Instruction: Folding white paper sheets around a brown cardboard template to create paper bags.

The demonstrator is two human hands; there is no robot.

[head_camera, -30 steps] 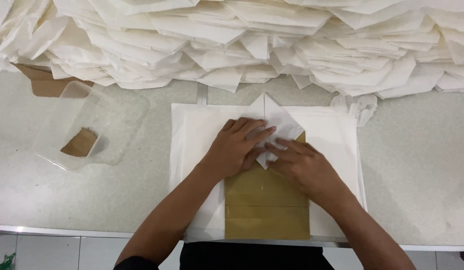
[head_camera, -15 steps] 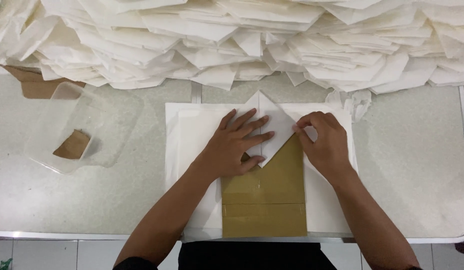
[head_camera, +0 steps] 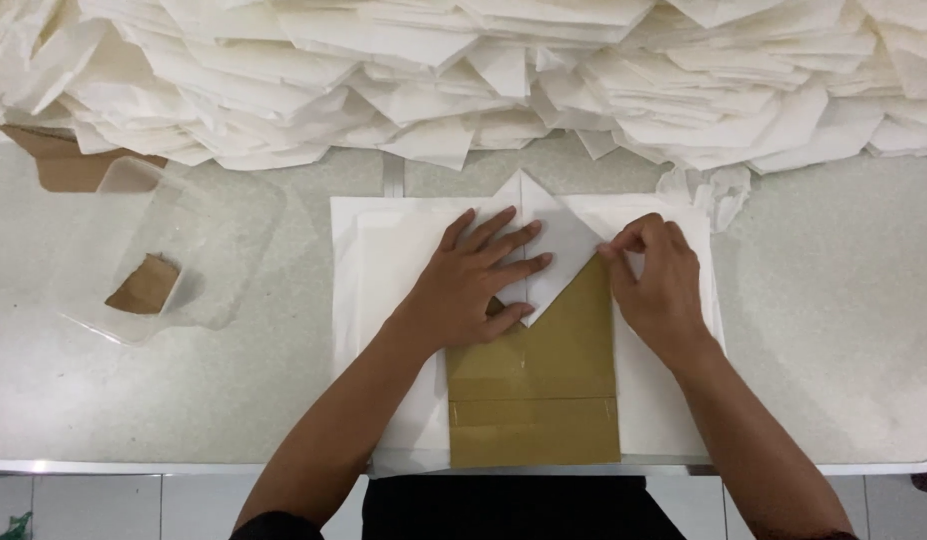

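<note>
A white paper sheet (head_camera: 549, 250), thin and matte, lies folded into a point over a stiff tan cardboard template (head_camera: 539, 390) with glossy tape bands. Both sit on a flat stack of white sheets (head_camera: 384, 270) at the near edge of a speckled table (head_camera: 844, 330). The left hand (head_camera: 479, 285) presses flat, fingers spread, on the fold. The right hand (head_camera: 659, 280) pinches the sheet's right edge. A clear plastic tub (head_camera: 224, 215) holds a brown scrap (head_camera: 144, 287). The heap of folded papers (head_camera: 484, 70) runs out of view at the top.
</note>
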